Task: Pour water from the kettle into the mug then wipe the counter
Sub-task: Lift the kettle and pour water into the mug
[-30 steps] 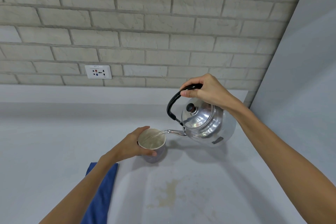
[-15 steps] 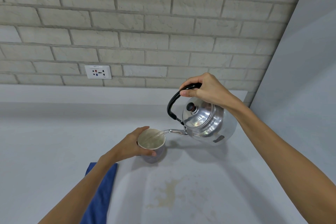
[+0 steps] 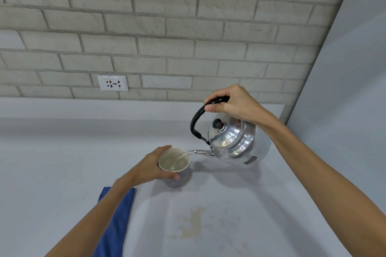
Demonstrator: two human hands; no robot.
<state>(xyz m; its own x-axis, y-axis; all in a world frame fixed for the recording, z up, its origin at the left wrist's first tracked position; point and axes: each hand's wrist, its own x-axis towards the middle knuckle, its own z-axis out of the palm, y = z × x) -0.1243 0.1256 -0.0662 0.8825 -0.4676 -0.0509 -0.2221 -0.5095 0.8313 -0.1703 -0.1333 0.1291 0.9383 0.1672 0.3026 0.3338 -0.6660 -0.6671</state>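
A shiny metal kettle [image 3: 236, 142] with a black handle hangs tilted above the grey counter [image 3: 52, 162]. My right hand [image 3: 234, 102] grips its handle from above. Its thin spout points left, and a stream of water runs from it into a pale mug [image 3: 177, 175] standing on the counter. My left hand [image 3: 150, 167] is wrapped around the mug's left side. Water fills much of the mug. A folded blue cloth [image 3: 117, 221] lies on the counter under my left forearm, partly hidden by it.
A brownish stain [image 3: 194, 223] with small splashes marks the counter in front of the mug. A white socket plate [image 3: 112, 83] sits low on the brick wall behind. A plain grey wall [image 3: 344, 79] bounds the counter on the right.
The kettle has shifted very slightly and keeps pouring; the water in the mug stands a little higher. Both hands hold as before.
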